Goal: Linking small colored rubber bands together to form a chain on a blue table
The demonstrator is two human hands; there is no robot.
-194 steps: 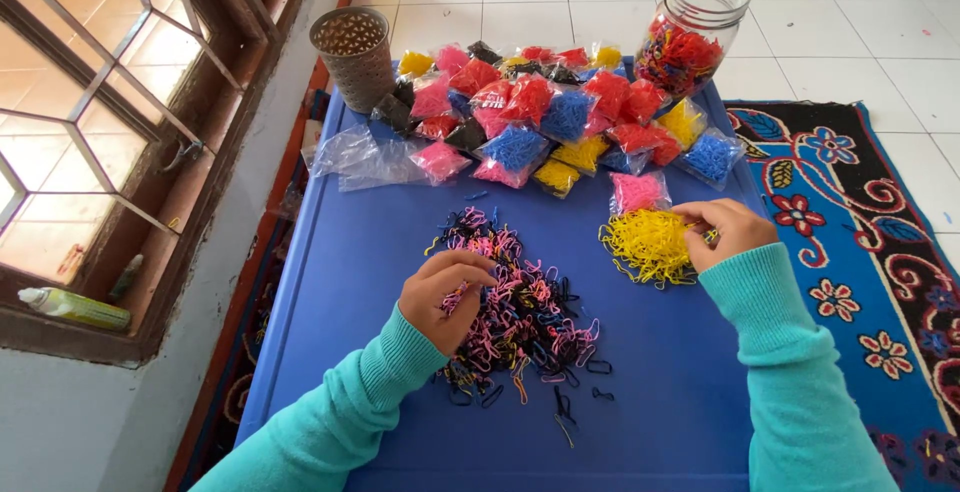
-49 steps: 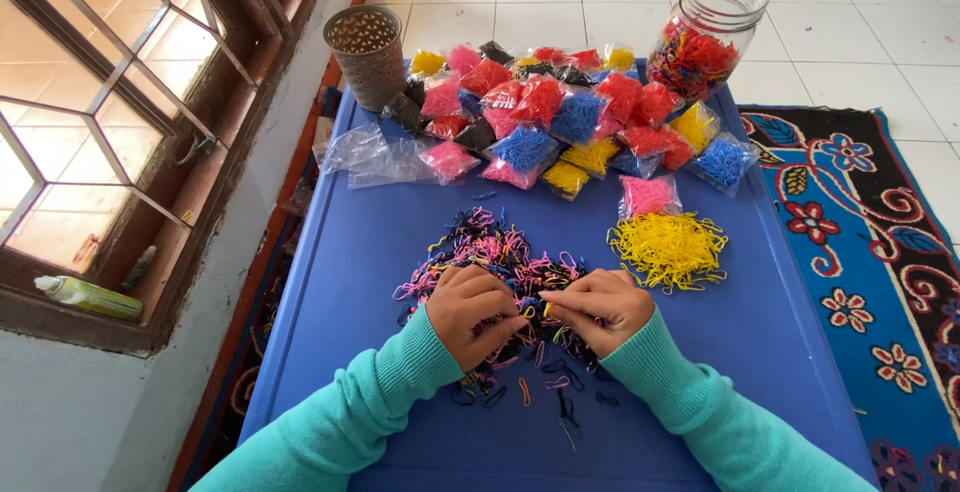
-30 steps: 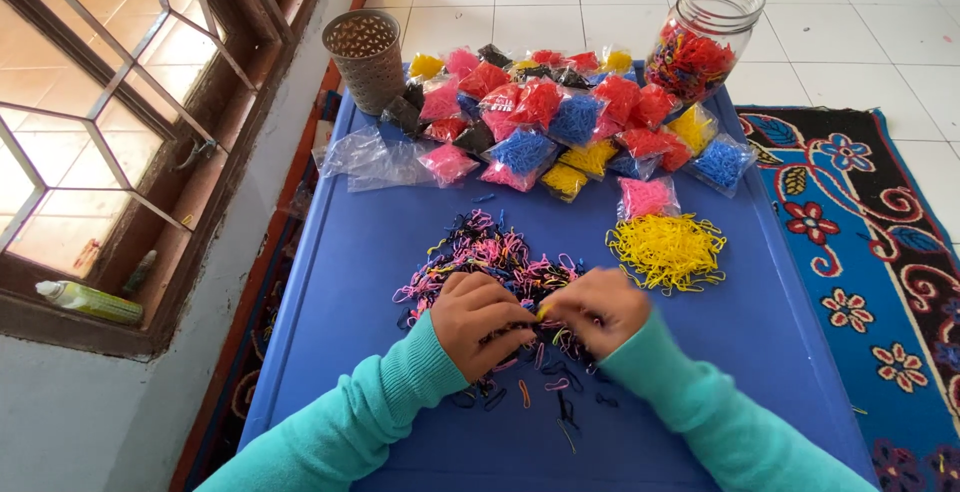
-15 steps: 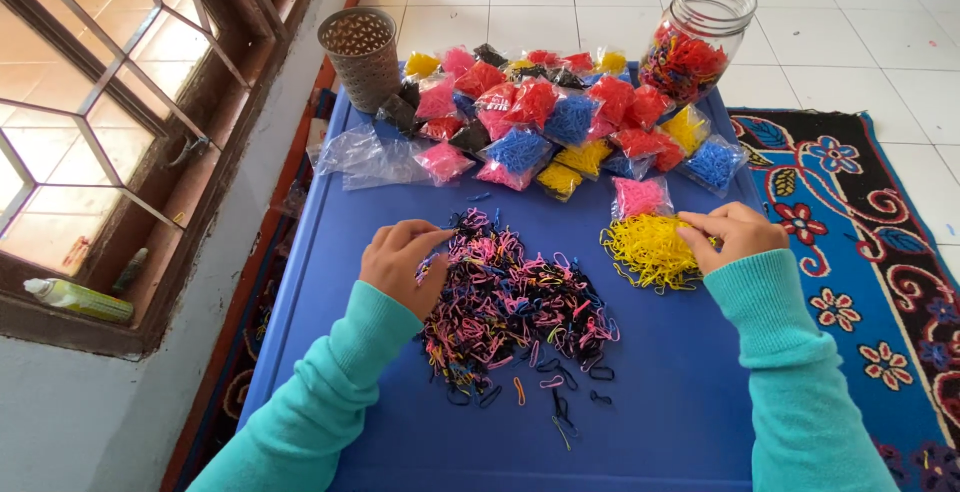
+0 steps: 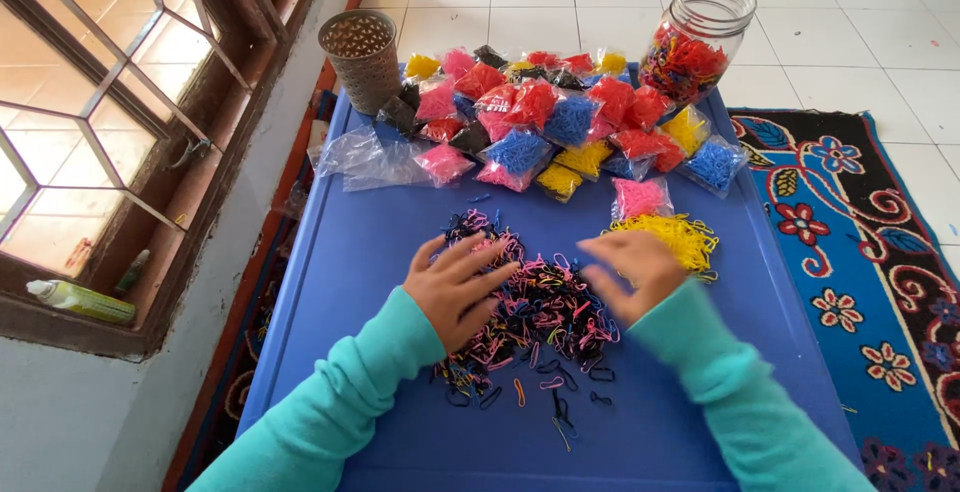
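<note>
A heap of mixed small rubber bands (image 5: 545,307), mostly pink and black with some orange and yellow, lies in the middle of a blue table (image 5: 380,222). My left hand (image 5: 455,287) rests flat on its left part with fingers spread. My right hand (image 5: 630,272), blurred by motion, hovers at the heap's right edge, fingers apart, with nothing seen in it. Just right of that hand lies a separate pile of yellow bands (image 5: 680,237). Both arms wear teal sleeves.
Many small clear bags of coloured bands (image 5: 550,122) crowd the table's far end, with empty clear bags (image 5: 365,160) at the left. A perforated metal cup (image 5: 360,57) and a glass jar of bands (image 5: 695,42) stand behind. A window is left, a patterned rug (image 5: 870,282) right.
Half a second ago my right hand was at the yellow pile; it has swung back left to the mixed heap. My left hand slid from the heap's left edge onto it.
</note>
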